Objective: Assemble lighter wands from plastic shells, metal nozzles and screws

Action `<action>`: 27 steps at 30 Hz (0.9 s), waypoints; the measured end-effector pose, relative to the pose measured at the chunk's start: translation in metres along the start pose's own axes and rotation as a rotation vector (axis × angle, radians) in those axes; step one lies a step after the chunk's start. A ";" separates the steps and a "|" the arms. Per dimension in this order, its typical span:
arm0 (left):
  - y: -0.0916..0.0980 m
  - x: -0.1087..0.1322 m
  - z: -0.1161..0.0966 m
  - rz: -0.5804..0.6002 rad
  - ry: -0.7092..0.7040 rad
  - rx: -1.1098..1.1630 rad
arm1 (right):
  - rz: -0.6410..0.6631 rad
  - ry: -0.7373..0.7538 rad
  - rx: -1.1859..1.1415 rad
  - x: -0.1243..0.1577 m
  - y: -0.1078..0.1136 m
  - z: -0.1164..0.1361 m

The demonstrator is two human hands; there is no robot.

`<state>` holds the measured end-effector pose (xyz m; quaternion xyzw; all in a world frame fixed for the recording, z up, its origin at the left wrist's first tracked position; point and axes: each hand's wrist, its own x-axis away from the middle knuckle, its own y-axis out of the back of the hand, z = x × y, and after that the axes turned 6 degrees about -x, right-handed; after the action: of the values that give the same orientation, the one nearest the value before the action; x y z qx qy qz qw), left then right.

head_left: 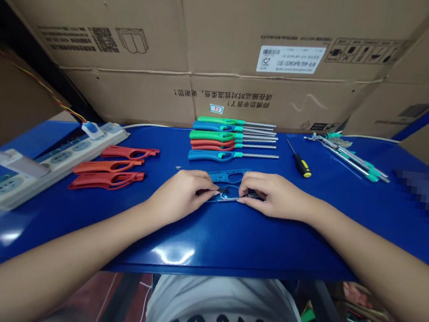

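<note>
A blue plastic lighter shell (231,177) lies flat on the blue table (229,235) in front of me. My left hand (183,191) is closed in a pinch on its left end. From the other side my right hand (273,193) pinches its right part, fingertips pressed on small dark inner pieces. Both hands rest on the tabletop. Behind the shell lies a row of several assembled long-nosed lighters (224,139) in green, blue and red.
Three red handle shells (113,167) lie to the left. A white power strip (52,160) runs along the left edge. A yellow-and-black screwdriver (298,161) and a pile of metal tubes with green ends (354,159) sit at the right. Cardboard boxes (220,43) wall off the back.
</note>
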<state>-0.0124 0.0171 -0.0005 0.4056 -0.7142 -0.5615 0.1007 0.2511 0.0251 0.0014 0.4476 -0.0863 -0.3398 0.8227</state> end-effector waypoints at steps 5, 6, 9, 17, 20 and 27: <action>-0.002 0.001 -0.004 0.027 0.020 -0.084 | 0.006 0.000 0.001 0.000 -0.001 -0.001; -0.003 0.002 -0.006 0.041 0.026 -0.123 | 0.007 0.000 0.002 0.000 -0.001 -0.001; -0.002 0.003 -0.011 0.076 0.041 -0.247 | 0.007 0.001 0.003 0.000 -0.002 -0.002; 0.006 0.011 -0.028 0.168 -0.018 -0.495 | 0.003 0.011 0.039 0.000 -0.002 0.000; 0.006 0.011 -0.025 0.181 -0.017 -0.459 | 0.008 0.012 0.044 0.002 0.000 0.001; -0.004 0.007 -0.007 0.065 0.029 -0.165 | 0.032 0.015 0.068 0.005 0.005 0.005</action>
<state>-0.0107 0.0070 -0.0042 0.3807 -0.6768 -0.6089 0.1622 0.2553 0.0203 0.0068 0.4764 -0.0986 -0.3201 0.8130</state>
